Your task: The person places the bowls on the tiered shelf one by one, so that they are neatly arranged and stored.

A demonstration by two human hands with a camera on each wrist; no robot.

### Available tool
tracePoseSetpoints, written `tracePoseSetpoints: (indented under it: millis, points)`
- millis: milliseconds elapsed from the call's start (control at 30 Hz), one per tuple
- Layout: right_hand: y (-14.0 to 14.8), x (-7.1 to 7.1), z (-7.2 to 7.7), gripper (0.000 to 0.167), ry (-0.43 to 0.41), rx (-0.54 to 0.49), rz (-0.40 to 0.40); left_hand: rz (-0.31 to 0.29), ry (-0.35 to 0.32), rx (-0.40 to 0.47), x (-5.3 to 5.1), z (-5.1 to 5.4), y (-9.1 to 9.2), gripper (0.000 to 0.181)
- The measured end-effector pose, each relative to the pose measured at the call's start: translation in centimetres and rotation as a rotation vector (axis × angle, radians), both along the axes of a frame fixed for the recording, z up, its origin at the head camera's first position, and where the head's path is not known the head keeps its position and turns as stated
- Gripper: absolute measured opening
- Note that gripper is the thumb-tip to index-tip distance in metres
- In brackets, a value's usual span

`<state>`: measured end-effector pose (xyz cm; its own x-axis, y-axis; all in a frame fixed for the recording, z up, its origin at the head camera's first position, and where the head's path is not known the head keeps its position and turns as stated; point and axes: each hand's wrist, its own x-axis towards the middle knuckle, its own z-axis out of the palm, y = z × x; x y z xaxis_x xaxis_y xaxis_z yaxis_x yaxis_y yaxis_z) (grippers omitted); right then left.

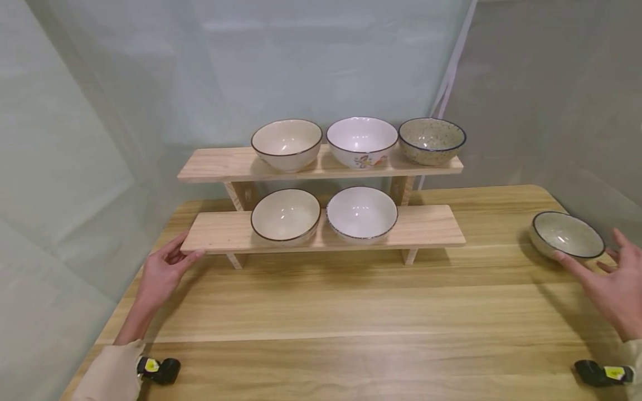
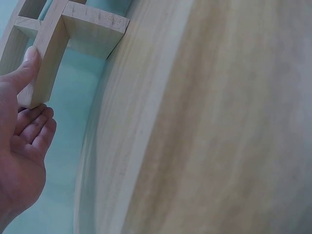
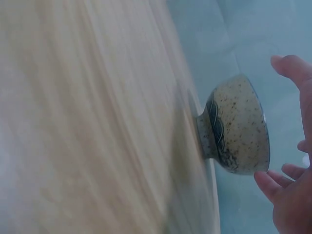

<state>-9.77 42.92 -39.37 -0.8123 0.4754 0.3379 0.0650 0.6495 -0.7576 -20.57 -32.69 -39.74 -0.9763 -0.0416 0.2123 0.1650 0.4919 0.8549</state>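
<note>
My left hand grips the left end of the lower wooden shelf. In the left wrist view, the thumb lies on the board's face and the curled fingers are at its end. At the far right, my right hand is spread beside a speckled bowl standing upright on the table. The right wrist view shows the bowl's dark wave pattern; a fingertip is at its rim, and whether it touches is unclear. The thumb appears apart from the bowl.
A cream bowl and a white bowl sit on the lower shelf. On the upper shelf are another cream bowl, a flowered white bowl and a speckled blue-rimmed bowl. Pale sheeting surrounds the wooden table.
</note>
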Motion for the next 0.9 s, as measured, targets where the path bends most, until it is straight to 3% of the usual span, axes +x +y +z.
tracePoseSetpoints:
  millis: [200,433,667,900]
  points:
    - [0.7,-0.2,-0.2,0.1,-0.047,-0.008,0.007,-0.002,-0.001,-0.001,0.0,0.0,0.0,0.072]
    - [1.6,-0.9,-0.1,0.108,-0.099,0.109,-0.022,0.012,-0.012,-0.003,-0.2,-0.2,-0.2,0.072]
    - [2.2,-1.9,-0.9,0.115,-0.128,0.013,0.005,0.013,-0.001,-0.007,-0.1,-0.1,-0.1,0.072]
    - [2.2,-2.5,-0.9,0.119,-0.14,0.0,0.022,0.007,0.003,-0.007,-0.2,-0.2,-0.2,0.071]
